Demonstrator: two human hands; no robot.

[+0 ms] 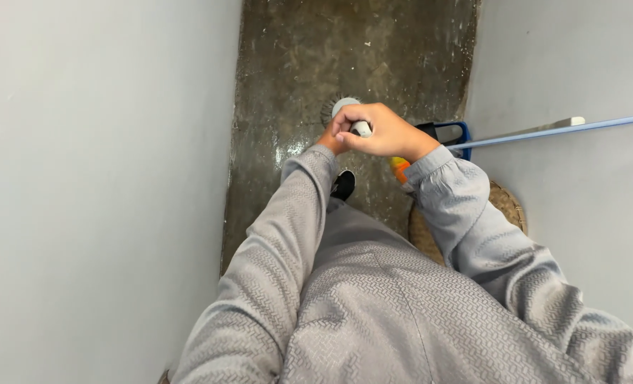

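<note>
My right hand (382, 133) is closed around the top of a pale grey handle (361, 129) that points straight down at the floor. My left hand (328, 139) grips the same handle just under the right one and is mostly hidden by it. Past the knuckles the handle's rounded grey end (344, 106) shows, with dark bristles (328, 111) fanned out beside it on the wet, dark concrete floor (309, 64). Both arms are in grey patterned sleeves. One black shoe (343, 184) stands on the floor below my hands.
White walls (96, 178) close in the narrow strip of floor on both sides. A long blue pole (565, 127) leans against the right wall, above a blue-framed dustpan (450, 131). An orange object (399, 167) and a woven round basket (510, 203) sit beside my right arm.
</note>
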